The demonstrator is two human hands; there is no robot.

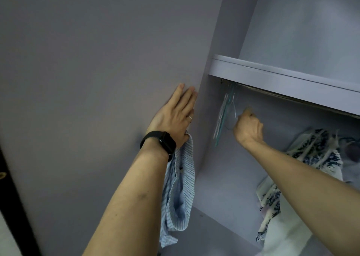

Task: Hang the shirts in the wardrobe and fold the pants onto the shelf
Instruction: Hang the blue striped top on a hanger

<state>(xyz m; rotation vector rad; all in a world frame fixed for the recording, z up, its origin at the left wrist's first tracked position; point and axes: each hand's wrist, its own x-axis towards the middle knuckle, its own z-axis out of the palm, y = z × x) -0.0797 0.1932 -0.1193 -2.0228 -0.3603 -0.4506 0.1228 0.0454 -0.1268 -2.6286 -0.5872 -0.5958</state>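
**A:** Fingers (247, 113) of the right hand (248, 128): what are they doing?

**B:** Clenched just below the rail (292, 97), seemingly round a clear hanger (230, 126) beside the other hangers (221, 117). Blur makes that a guess.

**A:** And the striped shirt (179, 187)?

**B:** Left of the rail and lower, hanging long axis down. The left hand (175, 117) pinches it at the thumb side, fingers (187, 95) flat on the wardrobe panel (116, 60). The right hand is nearer the rail, so I'd say shirt and hanger must meet between.

**A:** Around them?

**B:** A shelf (282, 80) sits just above the rail, and a patterned garment (315, 154) is heaped below it.

Black wristwatch (160, 143), thin ring (190, 117), black strip (17, 207)
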